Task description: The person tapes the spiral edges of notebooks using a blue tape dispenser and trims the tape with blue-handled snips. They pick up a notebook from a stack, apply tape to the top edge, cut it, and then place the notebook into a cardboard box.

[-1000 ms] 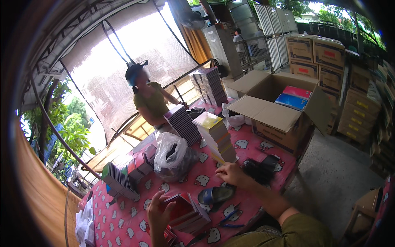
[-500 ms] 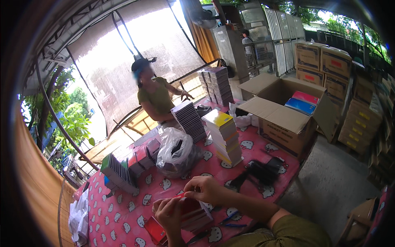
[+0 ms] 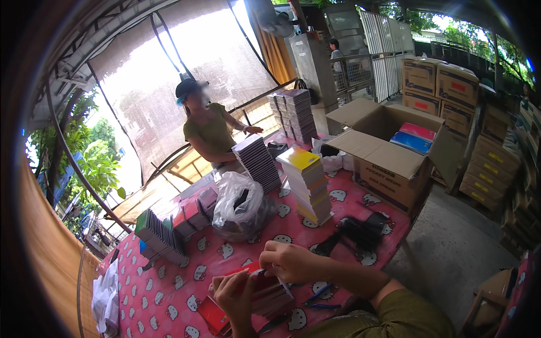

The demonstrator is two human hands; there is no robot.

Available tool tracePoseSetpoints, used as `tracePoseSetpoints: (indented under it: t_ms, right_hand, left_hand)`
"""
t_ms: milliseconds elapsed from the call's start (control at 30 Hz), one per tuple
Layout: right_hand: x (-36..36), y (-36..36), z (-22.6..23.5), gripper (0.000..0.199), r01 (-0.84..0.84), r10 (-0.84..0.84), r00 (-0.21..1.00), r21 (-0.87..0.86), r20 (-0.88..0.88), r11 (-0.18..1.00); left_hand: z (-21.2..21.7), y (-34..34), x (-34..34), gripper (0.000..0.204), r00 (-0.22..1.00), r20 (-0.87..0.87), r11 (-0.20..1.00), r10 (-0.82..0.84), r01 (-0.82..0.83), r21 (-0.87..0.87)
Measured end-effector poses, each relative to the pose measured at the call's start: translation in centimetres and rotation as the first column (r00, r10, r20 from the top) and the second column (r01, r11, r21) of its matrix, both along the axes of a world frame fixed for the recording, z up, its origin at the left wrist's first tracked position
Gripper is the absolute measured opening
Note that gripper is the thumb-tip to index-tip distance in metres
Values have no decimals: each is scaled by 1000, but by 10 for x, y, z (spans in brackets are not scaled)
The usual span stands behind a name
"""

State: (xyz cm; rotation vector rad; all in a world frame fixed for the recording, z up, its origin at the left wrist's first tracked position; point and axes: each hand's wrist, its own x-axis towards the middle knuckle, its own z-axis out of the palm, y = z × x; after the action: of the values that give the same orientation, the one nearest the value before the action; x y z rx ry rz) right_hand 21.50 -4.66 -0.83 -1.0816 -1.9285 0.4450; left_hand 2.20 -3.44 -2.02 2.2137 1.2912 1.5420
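Low in view, near the close edge of the pink table [image 3: 147, 315]: red stack [image 3: 273, 303], upper cover half under fingers. At its upper edge, left hand [image 3: 233, 288], fingers curled, thumb drawn in toward them; just beside, right hand [image 3: 288, 262], fingers bent, thumb and forefinger tips nearly meeting. Cannot tell, for either, whether pinching anything. Left of the stack, red notebook [image 3: 213, 313], partly behind the left hand. To the right, blue tools [image 3: 322, 306], near the table edge. Beyond the right hand, black bundle [image 3: 363, 232]; past it, yellow-topped stack [image 3: 307, 188], pink surface showing between. Ahead, plastic bag [image 3: 242, 205], just beside the dark stack [image 3: 257, 163]. Toward the left, green stack [image 3: 160, 238], with a wide pink stretch from there to the left hand. At the right edge, open carton [image 3: 383, 183], flaps outspread, concrete floor [image 3: 442, 242] alongside. Across the table, co-worker [image 3: 208, 129], one hand spread near the dark stack.
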Motion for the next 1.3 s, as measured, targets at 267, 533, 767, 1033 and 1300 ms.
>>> tracePoseSetpoints:
  t_ms: [267, 533, 767, 1033, 1300]
  right_hand:
    - [-2, -4, 2, 15, -2, 2, 1000, -38, -5, 999]
    - [-15, -12, 3, 17, 136, -138, 990, 123, 3, 983]
    - [-14, -6, -2, 25, 114, -132, 985, 158, 113, 981]
    - [-16, -4, 1, 24, 123, -150, 979, 181, 139, 976]
    - [-19, -3, 1, 17, 53, -65, 996, 186, 59, 981]
  left_hand:
    - [-3, -2, -1, 16, 1000, -2, 1000, -11, 11, 25]
    - [-4, -5, -2, 21, 1000, 10, 999, 15, -15, 34]
    - [-4, -8, -6, 17, 998, 52, 997, -28, 32, -66]
    - [-2, -3, -8, 18, 999, -30, 998, -45, 46, 42]
    - [-5, -2, -8, 19, 998, 29, 999, -52, 53, -5]
